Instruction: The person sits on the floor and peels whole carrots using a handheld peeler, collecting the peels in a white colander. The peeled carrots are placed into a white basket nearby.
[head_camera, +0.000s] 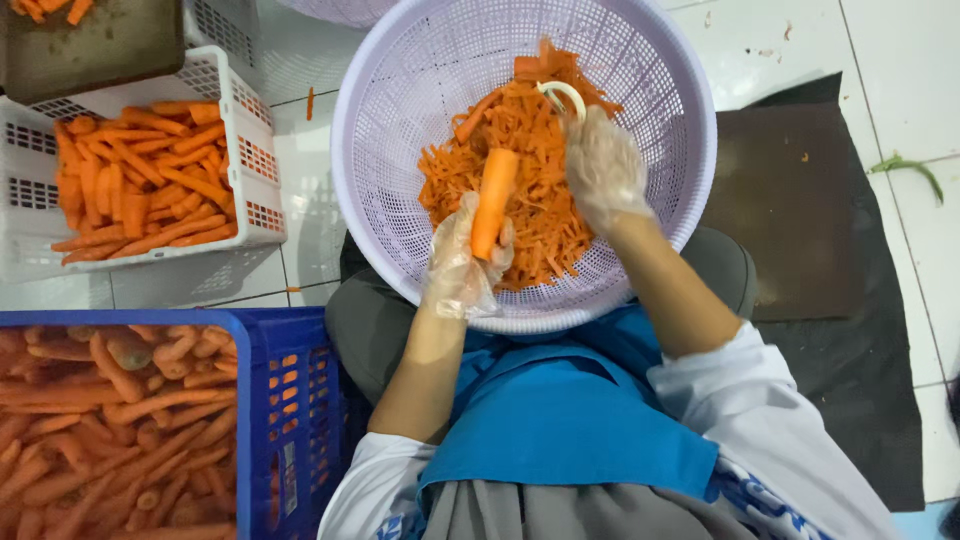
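Note:
My left hand (458, 268), in a clear plastic glove, grips a peeled orange carrot (493, 195) that points up and away over a round lilac basket (400, 75). My right hand (603, 168), also gloved, holds a white peeler (563, 97) just above and to the right of the carrot's far end. A heap of orange carrot peelings (535, 215) lies in the basket under both hands. The basket rests on my lap, over a blue apron (560, 420).
A white crate (232, 80) of peeled carrots stands at the left on the tiled floor. A blue crate (285, 400) of unpeeled carrots sits at the lower left. A dark mat (800, 200) lies to the right, with a green scrap (905, 168) beyond it.

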